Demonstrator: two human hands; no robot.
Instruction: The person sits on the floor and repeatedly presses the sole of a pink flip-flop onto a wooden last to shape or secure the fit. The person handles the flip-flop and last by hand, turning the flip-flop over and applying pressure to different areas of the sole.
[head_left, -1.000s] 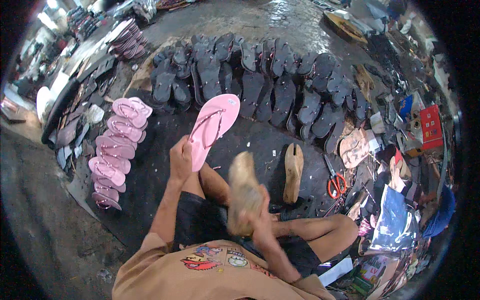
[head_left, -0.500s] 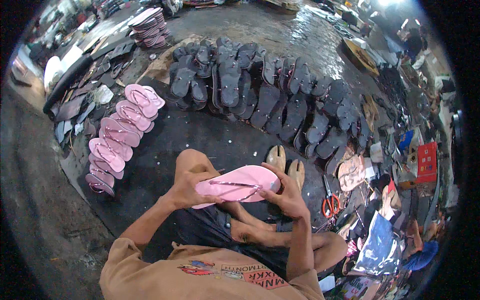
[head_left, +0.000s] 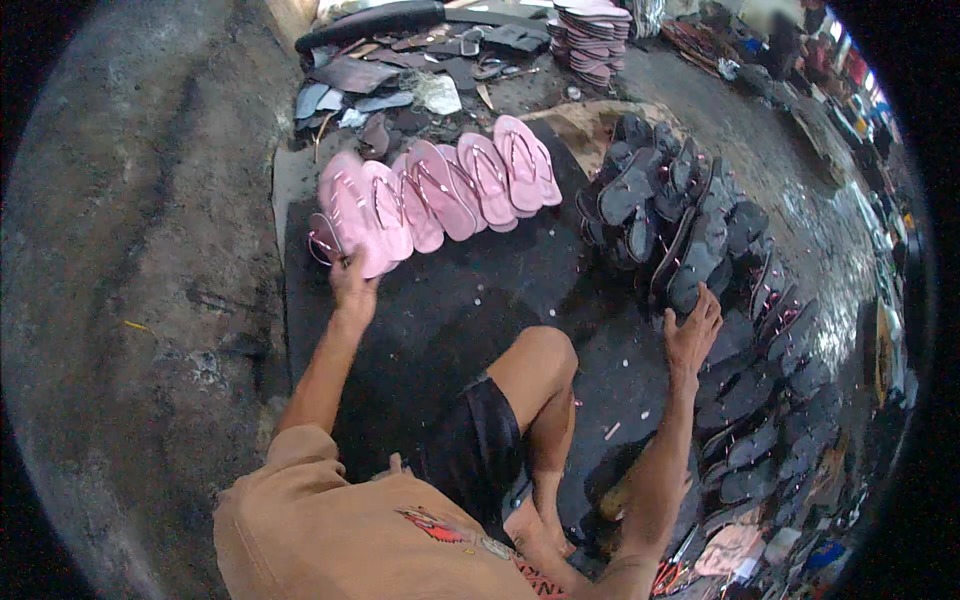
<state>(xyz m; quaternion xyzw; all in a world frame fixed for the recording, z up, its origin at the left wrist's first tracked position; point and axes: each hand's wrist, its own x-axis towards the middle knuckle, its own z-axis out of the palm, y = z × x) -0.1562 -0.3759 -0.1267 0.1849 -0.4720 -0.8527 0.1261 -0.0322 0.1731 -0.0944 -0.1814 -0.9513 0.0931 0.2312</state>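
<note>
Left hand (head_left: 352, 282) on pink flip-flop (head_left: 352, 215), right hand (head_left: 692, 335) touching dark sandals (head_left: 700, 250)

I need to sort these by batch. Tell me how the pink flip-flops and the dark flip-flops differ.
The pink flip-flops lie in one neat overlapping row; the dark flip-flops sit in a looser, longer heap. The pink ones are few; the dark ones are many more, trailing off toward the right edge. The left hand touches the end of the pink row; the right hand rests at the dark heap. Both lie on the same dark floor and show thong straps.
</note>
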